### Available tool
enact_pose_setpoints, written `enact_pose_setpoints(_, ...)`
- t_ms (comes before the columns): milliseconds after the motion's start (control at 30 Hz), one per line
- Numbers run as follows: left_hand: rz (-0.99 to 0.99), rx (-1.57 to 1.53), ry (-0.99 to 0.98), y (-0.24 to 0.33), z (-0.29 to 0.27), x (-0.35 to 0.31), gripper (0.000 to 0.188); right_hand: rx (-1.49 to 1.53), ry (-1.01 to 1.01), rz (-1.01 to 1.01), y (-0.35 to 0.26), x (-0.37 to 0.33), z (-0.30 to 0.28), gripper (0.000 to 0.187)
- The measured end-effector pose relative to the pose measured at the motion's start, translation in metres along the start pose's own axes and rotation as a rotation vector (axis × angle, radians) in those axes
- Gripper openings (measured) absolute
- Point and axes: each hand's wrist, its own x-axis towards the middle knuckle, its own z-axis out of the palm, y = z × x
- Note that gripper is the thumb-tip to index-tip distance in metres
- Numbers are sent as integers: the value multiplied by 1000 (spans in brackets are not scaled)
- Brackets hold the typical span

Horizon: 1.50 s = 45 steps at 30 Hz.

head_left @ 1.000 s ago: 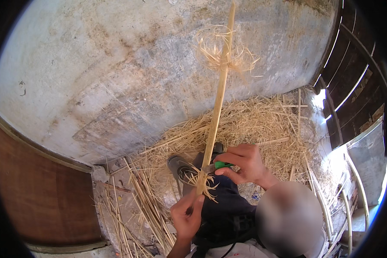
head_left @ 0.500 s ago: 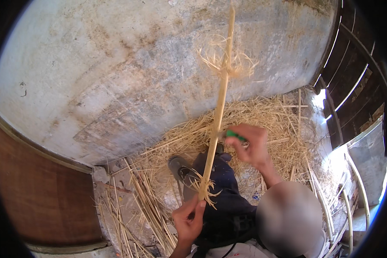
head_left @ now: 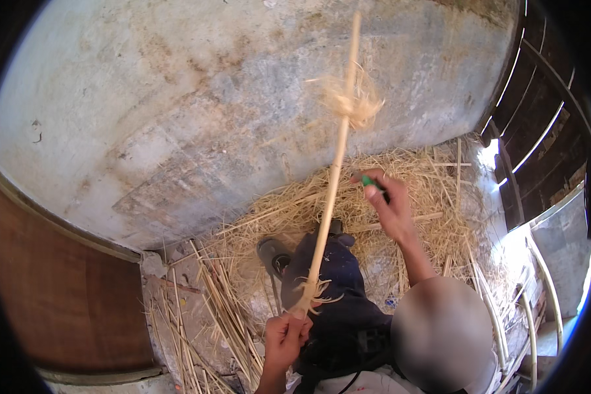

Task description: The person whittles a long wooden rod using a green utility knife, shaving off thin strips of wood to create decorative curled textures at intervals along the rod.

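My left hand (head_left: 285, 338) is closed around the lower end of a long, pale bamboo stick (head_left: 331, 197), which slants up and away toward the wall. A tuft of curled shavings (head_left: 354, 105) clings to its upper part, and a smaller ring of curls (head_left: 316, 289) sits just above my left hand. My right hand (head_left: 394, 205) grips a small knife with a green handle (head_left: 368, 182), to the right of the stick and apart from it. The knife's blade is blurred and hard to make out.
A heap of straw-like shavings (head_left: 433, 190) covers the floor by the stained wall (head_left: 210, 98). Thin split strips (head_left: 226, 302) lie at the left, near a brown panel (head_left: 65, 282). Curved poles (head_left: 545, 282) stand at the right. My dark-clothed leg (head_left: 338, 272) is below the stick.
My right hand with the knife has moved up and slightly right, away from the stick. The stick appears turned in my left hand, and its upper shavings have swung and bunched together.
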Motion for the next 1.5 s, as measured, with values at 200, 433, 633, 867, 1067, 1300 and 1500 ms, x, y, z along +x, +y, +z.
enact_pose_setpoints(200,4,-86,-165,17,0,18,47,-24,-192,-106,-15,-33,10,29)
enact_pose_setpoints(433,-53,-167,-129,24,4,22,56,86,-248,94,-31,-28,-4,32)
enact_pose_setpoints(633,2,-215,-58,20,-3,25,52,15,-279,372,54,-12,-31,46)
enact_pose_setpoints(867,83,-120,-9,21,-7,30,30,-643,-503,752,230,-112,-82,65)
enact_pose_setpoints(1067,104,-147,-14,38,-4,41,30,-637,-554,819,229,-165,-81,69)
enact_pose_setpoints(1300,201,-205,-20,47,-15,51,29,-82,-277,612,157,-121,-46,49)
enact_pose_setpoints(1500,275,-219,149,37,-37,41,30,53,-539,185,46,-75,-33,28)
